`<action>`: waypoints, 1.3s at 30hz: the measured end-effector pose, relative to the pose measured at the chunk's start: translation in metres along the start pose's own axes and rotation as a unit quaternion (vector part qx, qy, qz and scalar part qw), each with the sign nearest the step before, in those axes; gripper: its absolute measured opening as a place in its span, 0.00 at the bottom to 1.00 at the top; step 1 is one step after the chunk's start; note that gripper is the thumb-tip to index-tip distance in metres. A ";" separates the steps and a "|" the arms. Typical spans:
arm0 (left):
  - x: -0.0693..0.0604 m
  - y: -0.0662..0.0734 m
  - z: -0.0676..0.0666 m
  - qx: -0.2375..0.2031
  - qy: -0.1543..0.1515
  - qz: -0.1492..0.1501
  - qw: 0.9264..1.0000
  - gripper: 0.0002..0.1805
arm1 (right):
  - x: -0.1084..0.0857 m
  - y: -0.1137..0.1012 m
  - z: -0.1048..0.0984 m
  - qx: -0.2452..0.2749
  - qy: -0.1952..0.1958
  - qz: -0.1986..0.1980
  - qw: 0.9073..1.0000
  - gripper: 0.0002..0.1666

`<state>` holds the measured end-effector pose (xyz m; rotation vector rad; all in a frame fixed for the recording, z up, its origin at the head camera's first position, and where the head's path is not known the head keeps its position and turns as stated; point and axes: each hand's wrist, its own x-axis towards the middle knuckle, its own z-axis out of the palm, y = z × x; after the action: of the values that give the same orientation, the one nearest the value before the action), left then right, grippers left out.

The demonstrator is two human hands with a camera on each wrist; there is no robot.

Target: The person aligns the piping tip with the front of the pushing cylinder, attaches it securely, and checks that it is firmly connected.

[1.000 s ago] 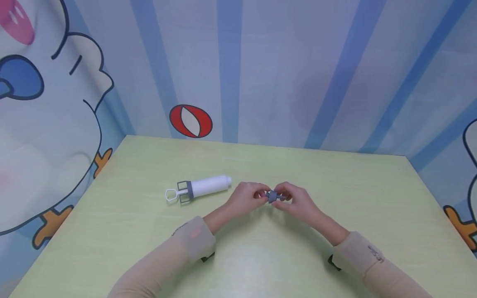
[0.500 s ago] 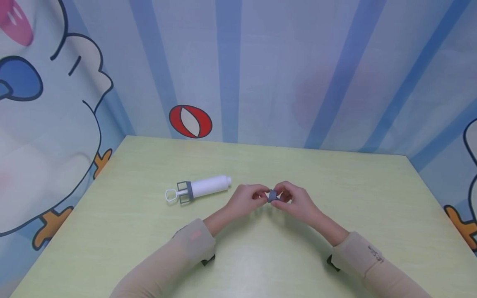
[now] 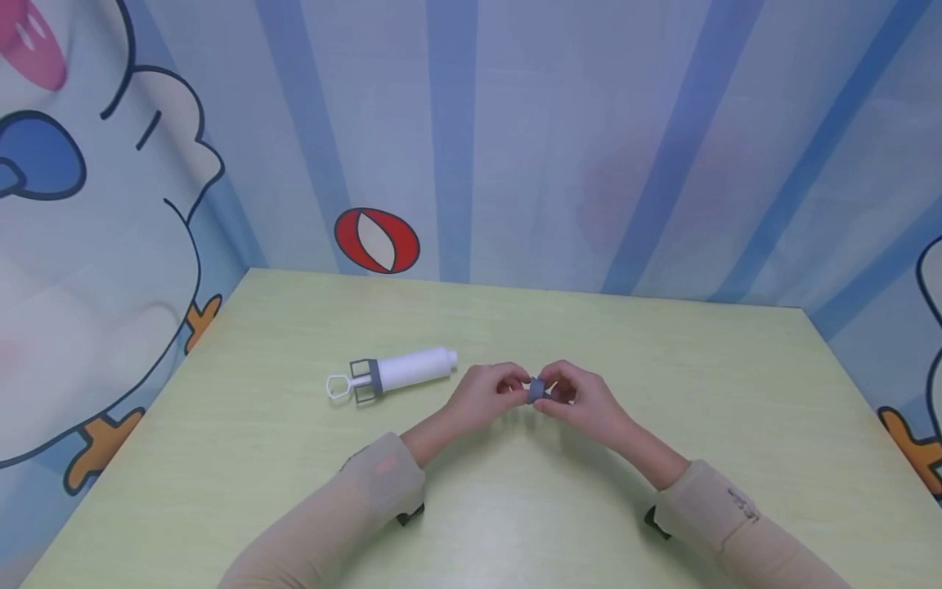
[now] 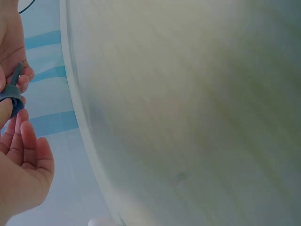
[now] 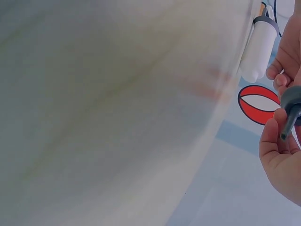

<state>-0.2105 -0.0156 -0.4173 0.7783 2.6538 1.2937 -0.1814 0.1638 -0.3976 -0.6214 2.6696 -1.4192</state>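
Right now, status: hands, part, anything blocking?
Left hand, right hand: gripping grey cap. Cap between them, nozzle toward right hand. White syringe off left, not blocking.

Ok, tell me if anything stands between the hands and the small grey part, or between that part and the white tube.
Nothing visible separates the left hand or the right hand from the grey part; both hold it. Toward the white tube, the left hand itself is in between; nothing else shows there.

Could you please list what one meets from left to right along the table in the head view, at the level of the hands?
White syringe-like tube, left hand, small gray piece, right hand.
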 end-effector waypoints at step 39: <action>0.002 -0.007 -0.030 0.069 -0.042 -0.031 0.996 0.18 | 0.001 0.002 0.001 -0.056 -0.005 0.003 0.998 0.15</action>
<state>-0.2241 -0.0395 -0.4031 0.7433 2.6990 1.0475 -0.1823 0.1636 -0.3994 -0.6278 2.7561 -1.2671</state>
